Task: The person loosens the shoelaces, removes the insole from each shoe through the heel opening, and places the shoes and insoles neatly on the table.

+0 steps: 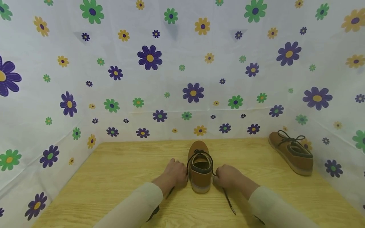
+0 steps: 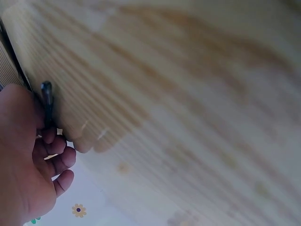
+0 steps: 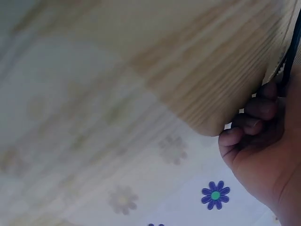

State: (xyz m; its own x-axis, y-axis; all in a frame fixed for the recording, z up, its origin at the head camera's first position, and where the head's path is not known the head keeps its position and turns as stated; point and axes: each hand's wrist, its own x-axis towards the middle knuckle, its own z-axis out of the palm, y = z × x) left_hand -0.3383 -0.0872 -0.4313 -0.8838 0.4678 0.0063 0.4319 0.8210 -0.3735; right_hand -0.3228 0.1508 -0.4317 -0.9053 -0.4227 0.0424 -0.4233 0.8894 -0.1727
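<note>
A brown shoe (image 1: 200, 181) with a dark collar stands on the wooden table, toe pointing away from me, its dark laces (image 1: 198, 152) crossed over the tongue. Left of the shoe, my left hand (image 1: 176, 174) grips one lace; in the left wrist view a stretch of that lace (image 2: 15, 54) runs into the curled fingers. On the other side my right hand (image 1: 228, 176) pinches the second lace, whose loose end (image 1: 229, 202) trails below it onto the table. The right wrist view shows this lace (image 3: 293, 44) leading up from the curled fingers.
A matching brown shoe (image 1: 303, 164), its laces tied in a bow, stands at the right edge of the wooden table (image 1: 119, 180). White cloth (image 1: 176, 41) printed with flowers walls the table at the back and both sides.
</note>
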